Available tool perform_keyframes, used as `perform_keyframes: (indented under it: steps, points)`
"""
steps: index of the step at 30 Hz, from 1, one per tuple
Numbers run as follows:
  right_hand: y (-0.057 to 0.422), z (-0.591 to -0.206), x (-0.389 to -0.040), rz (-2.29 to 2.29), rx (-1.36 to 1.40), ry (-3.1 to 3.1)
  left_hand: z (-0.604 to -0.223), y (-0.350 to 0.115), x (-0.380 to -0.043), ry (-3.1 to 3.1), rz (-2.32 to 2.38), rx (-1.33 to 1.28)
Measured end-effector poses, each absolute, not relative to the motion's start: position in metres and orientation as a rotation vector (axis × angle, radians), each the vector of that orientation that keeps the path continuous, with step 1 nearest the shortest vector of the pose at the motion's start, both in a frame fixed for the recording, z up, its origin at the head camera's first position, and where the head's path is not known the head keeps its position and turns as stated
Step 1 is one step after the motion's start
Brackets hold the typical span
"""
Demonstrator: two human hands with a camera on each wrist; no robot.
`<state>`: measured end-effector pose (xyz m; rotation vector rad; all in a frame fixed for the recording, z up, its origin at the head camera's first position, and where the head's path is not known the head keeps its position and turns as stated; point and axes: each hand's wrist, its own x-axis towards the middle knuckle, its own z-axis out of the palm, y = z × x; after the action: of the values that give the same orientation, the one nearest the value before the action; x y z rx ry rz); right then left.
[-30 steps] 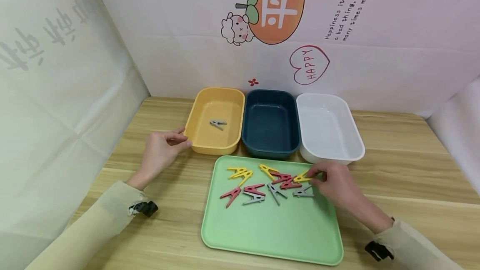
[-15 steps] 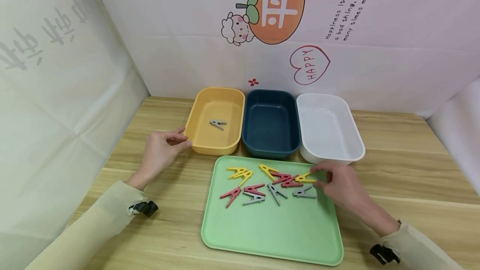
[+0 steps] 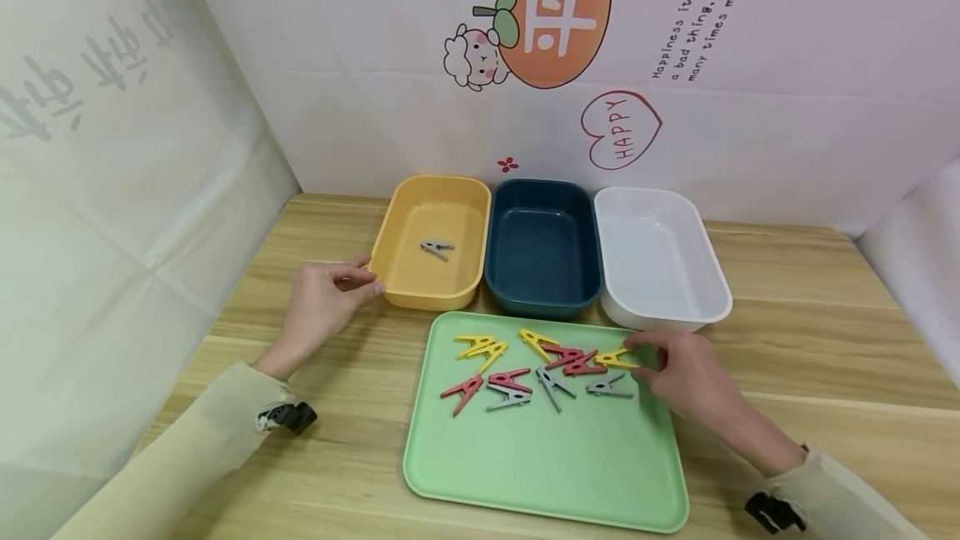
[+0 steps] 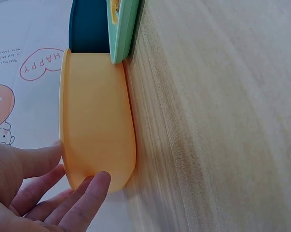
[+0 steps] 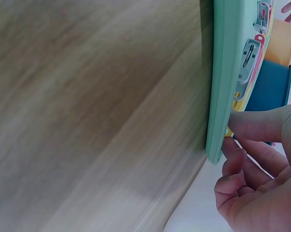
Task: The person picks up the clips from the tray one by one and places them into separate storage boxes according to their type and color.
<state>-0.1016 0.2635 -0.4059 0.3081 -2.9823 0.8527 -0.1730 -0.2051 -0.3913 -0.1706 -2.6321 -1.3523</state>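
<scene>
My right hand [image 3: 686, 377] pinches the handle end of a yellow clothespin [image 3: 613, 358] between thumb and index finger, at the far right of the green tray [image 3: 547, 465]. Around it lie several more yellow, red and grey clothespins, among them a red clothespin [image 3: 585, 365] that touches or overlaps it and a grey clothespin [image 3: 609, 387] just below. Fingers of my left hand [image 3: 322, 307] rest at the near left corner of the yellow bin [image 3: 427, 301]; in the left wrist view they look loosely extended against the bin's outside [image 4: 97, 116]. One grey clothespin [image 3: 437, 249] lies in that bin.
A dark blue bin [image 3: 543, 302] and a white bin [image 3: 663, 311] stand in a row right of the yellow one, behind the tray. All rest on a wooden table [image 3: 795, 315] that meets a printed cloth backdrop [image 3: 360, 107].
My right hand has shifted slightly to the right, and the yellow clothespin has slid a little with it, away from the red ones. My left hand stays at the yellow bin.
</scene>
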Motion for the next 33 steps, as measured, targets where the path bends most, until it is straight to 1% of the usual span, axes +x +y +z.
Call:
perform_keyframes:
  steps: [18,33]
  points:
    - [0.2686,-0.406,-0.1006,0.845,0.298,-3.005,-0.3895,-0.2045,-0.1736,-2.626,-1.345,-0.181]
    - [0.2691,-0.4021,-0.1059,0.76,0.423,-3.024,-0.3886,-0.2043,-0.1727,-2.624,-1.376,-0.173]
